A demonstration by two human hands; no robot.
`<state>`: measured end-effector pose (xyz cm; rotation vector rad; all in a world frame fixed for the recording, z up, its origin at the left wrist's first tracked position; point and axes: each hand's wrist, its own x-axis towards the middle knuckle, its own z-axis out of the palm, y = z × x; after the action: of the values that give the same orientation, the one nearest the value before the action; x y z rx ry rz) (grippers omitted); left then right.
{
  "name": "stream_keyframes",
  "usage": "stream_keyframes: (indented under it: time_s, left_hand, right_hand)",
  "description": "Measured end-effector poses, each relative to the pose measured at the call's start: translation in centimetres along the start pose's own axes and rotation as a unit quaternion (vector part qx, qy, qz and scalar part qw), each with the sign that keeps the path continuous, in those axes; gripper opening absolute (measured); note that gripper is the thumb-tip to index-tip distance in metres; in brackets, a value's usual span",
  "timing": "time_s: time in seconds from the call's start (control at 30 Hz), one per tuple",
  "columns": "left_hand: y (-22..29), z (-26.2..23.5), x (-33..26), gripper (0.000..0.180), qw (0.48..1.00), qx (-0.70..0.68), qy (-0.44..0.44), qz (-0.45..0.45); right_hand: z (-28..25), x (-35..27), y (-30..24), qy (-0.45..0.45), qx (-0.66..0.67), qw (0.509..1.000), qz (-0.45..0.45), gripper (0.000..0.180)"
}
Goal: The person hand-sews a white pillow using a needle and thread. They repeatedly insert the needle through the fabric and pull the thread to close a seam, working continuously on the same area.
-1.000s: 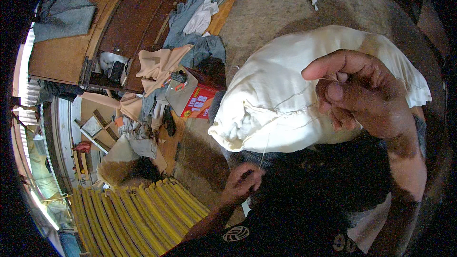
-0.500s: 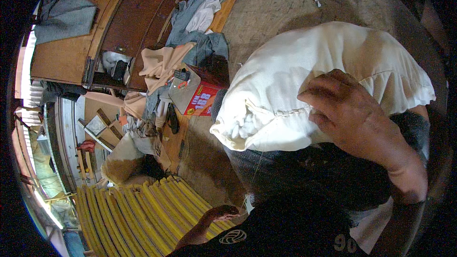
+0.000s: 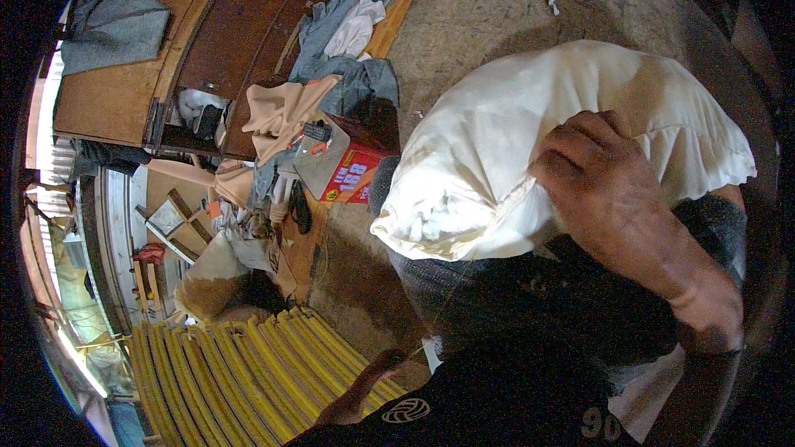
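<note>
A stuffed cream-white cushion [image 3: 497, 124] lies across my lap, its left end gaping with white filling [image 3: 435, 219] showing. My right hand [image 3: 600, 170] is closed on the cushion's cloth, gathering a fold beside the opening. Lower down at the left, my left hand [image 3: 373, 377] is held away from the cushion, beside my dark shirt. Its fingers look pinched, though dim and blurred. A thin thread seems to run from the cushion's open edge down toward them. Any needle is too small to make out.
A red box [image 3: 352, 170] with small items on top stands left of the cushion. Grey and peach cloths [image 3: 286, 116] lie around it. Yellow slats [image 3: 248, 372] fill the lower left. Wooden cabinet panels [image 3: 224, 58] rise behind, and the bare floor [image 3: 464, 8] stretches beyond the cushion.
My right hand has shifted slightly right, pulling the cloth into a tighter fold. The cushion's opening has changed shape. My left hand has moved a little and turned.
</note>
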<state>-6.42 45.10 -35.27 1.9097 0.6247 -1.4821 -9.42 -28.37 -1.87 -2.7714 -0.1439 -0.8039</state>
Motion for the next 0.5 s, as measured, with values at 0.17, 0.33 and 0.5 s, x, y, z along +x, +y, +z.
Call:
stream_keyframes:
  time_s: [0.17,0.33,0.5]
  left_hand:
    - [6.6,1.4,-3.5,0.041,0.876,0.389,0.255,0.131]
    - [20.5,5.4,-11.9,0.036,0.736,0.518,0.363,0.240]
    - [30.8,12.2,-24.5,0.027,0.844,0.207,0.203,0.452]
  right_hand:
    - [-0.1,0.4,0.2,-0.050,0.005,0.998,0.023,0.019]
    - [-1.9,-1.4,1.5,-0.075,0.025,0.995,0.059,0.017]
    - [-3.1,0.6,0.9,-0.057,0.154,0.983,0.079,0.017]
